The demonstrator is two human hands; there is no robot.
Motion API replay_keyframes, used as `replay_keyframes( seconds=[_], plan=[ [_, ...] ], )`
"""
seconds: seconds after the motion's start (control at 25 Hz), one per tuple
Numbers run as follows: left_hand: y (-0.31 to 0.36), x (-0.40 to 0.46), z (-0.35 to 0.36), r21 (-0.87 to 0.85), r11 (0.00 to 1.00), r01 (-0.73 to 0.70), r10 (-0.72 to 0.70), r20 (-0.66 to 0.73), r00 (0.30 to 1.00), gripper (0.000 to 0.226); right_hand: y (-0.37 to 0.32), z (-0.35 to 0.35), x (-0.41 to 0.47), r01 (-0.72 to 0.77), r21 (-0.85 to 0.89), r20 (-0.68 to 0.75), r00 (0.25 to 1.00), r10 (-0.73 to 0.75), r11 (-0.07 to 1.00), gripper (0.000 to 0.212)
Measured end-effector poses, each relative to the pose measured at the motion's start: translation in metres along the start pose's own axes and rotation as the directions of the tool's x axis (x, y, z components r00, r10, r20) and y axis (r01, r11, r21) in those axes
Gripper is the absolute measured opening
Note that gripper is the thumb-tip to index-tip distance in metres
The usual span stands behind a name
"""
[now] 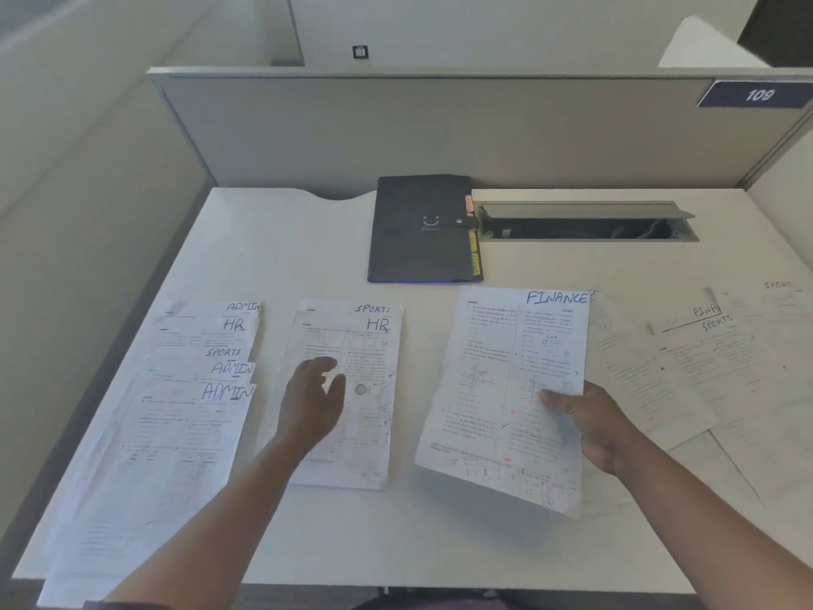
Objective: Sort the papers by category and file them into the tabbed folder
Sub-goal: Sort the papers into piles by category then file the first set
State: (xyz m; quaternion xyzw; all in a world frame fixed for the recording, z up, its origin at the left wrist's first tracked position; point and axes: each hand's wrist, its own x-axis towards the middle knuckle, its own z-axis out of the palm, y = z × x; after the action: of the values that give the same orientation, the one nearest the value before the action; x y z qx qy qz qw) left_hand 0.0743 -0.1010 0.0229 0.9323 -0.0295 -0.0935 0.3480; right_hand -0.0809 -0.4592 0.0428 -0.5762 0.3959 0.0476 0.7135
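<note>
A: What have we got in our right hand (591, 422)?

B: We pinch the FINANCE sheet (506, 389) by its right edge, thumb on top and the other fingers curled under it; the sheet is lifted off the white desk (308, 239), tilted, with its near corner casting a shadow.

A: And our left hand (310, 405)?

B: It hovers or rests over the middle pile (365, 416), fingers loosely spread and holding nothing; we cannot tell whether it touches. The top sheet there reads HR, with SPORTS peeking out behind.

A: The other papers?

B: A fanned left stack (184, 411) marked ADMIN, HR, SPORTS, and a washed-out right spread (704, 358).

A: The folder?

B: The dark tabbed folder (420, 231) lies closed at the back, snapped shut, coloured tabs along its right edge, beside the open cable tray (585, 222)
</note>
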Motion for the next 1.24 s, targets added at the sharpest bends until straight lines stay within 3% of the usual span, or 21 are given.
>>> replay_keyframes(
  seconds=[0.2, 0.28, 0.44, 0.56, 0.76, 0.84, 0.96, 1.04, 1.08, 1.16, 1.24],
  plan=[
    [0.065, -0.015, 0.055, -0.235, 0.968, 0.089, -0.012, 0.311, 0.95, 0.016, 0.002, -0.027, 0.0, -0.026, -0.023, 0.024, 0.999, 0.027, 0.999, 0.029],
    [0.083, -0.028, 0.086, -0.278, 0.946, 0.169, -0.043, 0.409, 0.911, 0.023, 0.004, -0.048, 0.001, -0.035, -0.037, 0.036, 0.999, 0.036, 0.999, 0.029],
    [0.124, -0.045, 0.135, -0.414, 0.809, 0.416, -0.111, 0.589, 0.801, 0.04, 0.004, -0.101, 0.007, -0.066, -0.074, 0.113, 0.991, 0.074, 0.995, 0.029],
    [0.163, -0.059, 0.169, -0.463, 0.751, 0.471, -0.177, 0.545, 0.819, 0.024, -0.001, -0.156, 0.021, -0.074, -0.086, 0.127, 0.988, 0.085, 0.993, 0.029],
    [0.219, -0.086, 0.218, -0.468, 0.757, 0.455, -0.278, 0.4, 0.873, 0.003, -0.008, -0.244, 0.051, -0.081, -0.085, 0.046, 0.995, 0.085, 0.993, 0.029],
    [0.232, -0.092, 0.233, -0.436, 0.773, 0.461, -0.311, 0.373, 0.874, 0.015, -0.009, -0.265, 0.061, -0.079, -0.096, 0.022, 0.996, 0.082, 0.992, 0.028],
    [0.244, -0.093, 0.249, -0.344, 0.792, 0.504, -0.379, 0.37, 0.848, 0.055, -0.012, -0.28, 0.07, -0.048, -0.131, -0.001, 0.999, 0.049, 0.99, 0.028],
    [0.244, -0.088, 0.258, -0.358, 0.761, 0.54, -0.414, 0.374, 0.83, 0.062, -0.014, -0.28, 0.073, -0.003, -0.151, -0.024, 1.0, -0.001, 0.989, 0.026],
    [0.25, -0.087, 0.258, -0.384, 0.723, 0.574, -0.441, 0.383, 0.812, 0.054, -0.015, -0.28, 0.074, 0.014, -0.162, -0.037, 0.999, -0.02, 0.987, 0.025],
    [0.259, -0.082, 0.259, -0.449, 0.635, 0.629, -0.487, 0.4, 0.777, 0.013, -0.013, -0.278, 0.078, 0.02, -0.201, -0.049, 0.998, -0.031, 0.979, 0.025],
    [0.262, -0.078, 0.263, -0.511, 0.566, 0.647, -0.513, 0.395, 0.762, 0.022, -0.011, -0.277, 0.08, 0.016, -0.243, -0.039, 0.999, -0.026, 0.97, 0.025]
  ],
)
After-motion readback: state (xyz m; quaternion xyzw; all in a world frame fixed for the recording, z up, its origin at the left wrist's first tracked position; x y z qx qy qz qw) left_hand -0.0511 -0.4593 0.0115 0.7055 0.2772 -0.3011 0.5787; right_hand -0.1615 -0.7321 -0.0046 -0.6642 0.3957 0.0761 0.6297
